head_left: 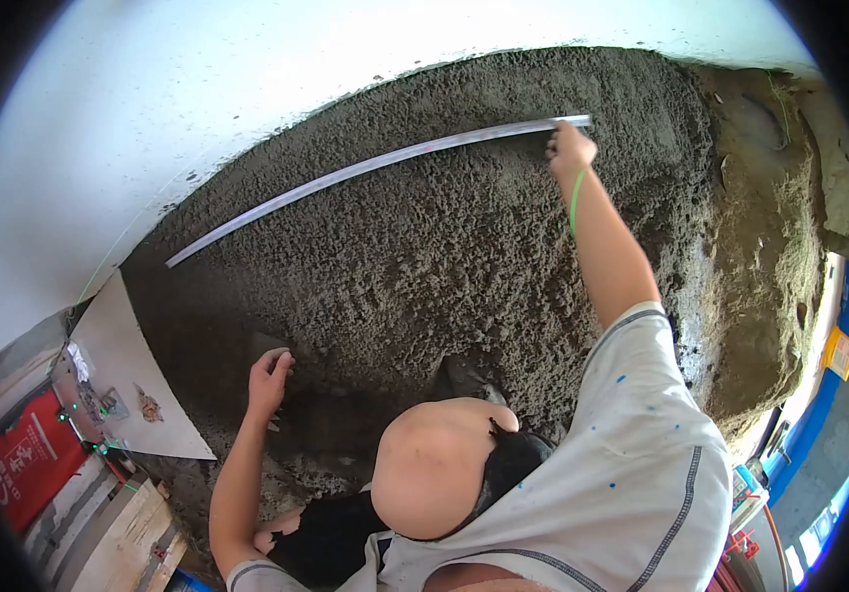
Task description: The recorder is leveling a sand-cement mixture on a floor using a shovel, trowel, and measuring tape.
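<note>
My right hand (571, 148) reaches far forward and grips the right end of a long, straight metal screed bar (365, 166). The bar lies across a broad bed of rough grey mortar (424, 237), its other end resting at the far left near the white wall. Lower and to the left, my left hand (270, 383) hovers low over darker, smoother mortar with its fingers curled in. A dark flat shape shows just beyond those fingertips, and I cannot make out what it is or whether the hand holds it. My bare knee is bent at the lower middle.
A white wall (247, 59) borders the mortar's far side. At left are a pale board or tile (128, 365), a red bag (32, 449) and wooden planks (118, 533). Brown, uneven ground (760, 237) runs along the right, with a blue strip and a yellow object (839, 353) beyond.
</note>
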Motion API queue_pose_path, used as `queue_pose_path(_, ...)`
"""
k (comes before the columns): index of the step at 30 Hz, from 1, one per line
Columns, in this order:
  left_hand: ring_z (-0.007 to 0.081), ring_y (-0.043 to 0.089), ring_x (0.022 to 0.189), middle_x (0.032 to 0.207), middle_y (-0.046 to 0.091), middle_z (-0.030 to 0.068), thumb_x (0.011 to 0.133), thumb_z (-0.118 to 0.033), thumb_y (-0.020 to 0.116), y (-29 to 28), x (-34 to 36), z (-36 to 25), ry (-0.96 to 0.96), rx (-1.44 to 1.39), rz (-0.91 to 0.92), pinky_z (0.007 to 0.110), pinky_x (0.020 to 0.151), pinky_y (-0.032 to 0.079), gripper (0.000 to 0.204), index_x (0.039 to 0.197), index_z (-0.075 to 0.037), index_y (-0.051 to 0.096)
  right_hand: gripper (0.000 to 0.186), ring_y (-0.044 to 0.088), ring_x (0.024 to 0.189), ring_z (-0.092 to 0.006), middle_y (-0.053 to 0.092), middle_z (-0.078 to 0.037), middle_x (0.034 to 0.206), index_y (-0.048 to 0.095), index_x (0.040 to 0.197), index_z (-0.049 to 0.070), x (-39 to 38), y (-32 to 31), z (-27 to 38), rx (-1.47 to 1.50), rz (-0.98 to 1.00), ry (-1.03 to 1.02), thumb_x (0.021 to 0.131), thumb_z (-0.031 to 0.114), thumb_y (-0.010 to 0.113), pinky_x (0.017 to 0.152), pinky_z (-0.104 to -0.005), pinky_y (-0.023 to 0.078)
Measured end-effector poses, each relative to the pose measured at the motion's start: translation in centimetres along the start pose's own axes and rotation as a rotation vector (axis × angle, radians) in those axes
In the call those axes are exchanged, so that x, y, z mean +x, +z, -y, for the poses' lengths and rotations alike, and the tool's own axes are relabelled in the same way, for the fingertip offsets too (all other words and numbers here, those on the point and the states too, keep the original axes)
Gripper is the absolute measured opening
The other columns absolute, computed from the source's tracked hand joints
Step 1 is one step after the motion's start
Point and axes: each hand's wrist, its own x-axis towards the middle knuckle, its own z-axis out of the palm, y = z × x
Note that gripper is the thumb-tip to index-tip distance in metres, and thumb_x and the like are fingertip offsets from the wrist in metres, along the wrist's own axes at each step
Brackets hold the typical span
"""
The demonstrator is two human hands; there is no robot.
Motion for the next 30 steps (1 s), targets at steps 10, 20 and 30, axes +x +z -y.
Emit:
queue_pose_path(10,0.0135,0.067,0.087,0.102,0.076,0.0083,0.106,-0.03,0.068,0.3,1.0,-0.2,0.026,0.003,0.006,0.03,0.08,0.055,0.041,0.127,0.005,0.069,0.019,0.053,0.053,-0.0135,0.061,-0.004,0.073,0.06,0.081,0.007,7.1,-4.0,6.5,0.031,0.036,-0.066,0.094,0.01,0.074,0.044,-0.0289,0.034)
queue_pose_path(20,0.0129,0.069,0.09,0.102,0.075,0.007,0.106,-0.029,0.068,0.2,0.0,-1.2,0.036,0.087,-0.008,0.03,0.081,0.056,0.039,0.126,0.004,0.07,0.022,0.047,0.054,-0.0095,0.056,0.002,0.071,0.064,0.082,0.011,-8.9,1.8,-3.3,-0.287,0.444,0.214,0.096,0.021,0.077,0.047,-0.0278,0.033)
queue_pose_path(30,0.0129,0.069,0.086,0.1,0.076,0.007,0.106,-0.027,0.067,-0.7,-0.5,0.3,0.038,0.086,-0.021,0.029,0.08,0.055,0.035,0.123,0.003,0.072,0.03,0.047,0.05,-0.0141,0.057,-0.001,0.066,0.061,0.077,0.008,-10.0,6.8,-6.2,-0.182,0.247,0.249,0.099,0.022,0.076,0.047,-0.0327,0.035)
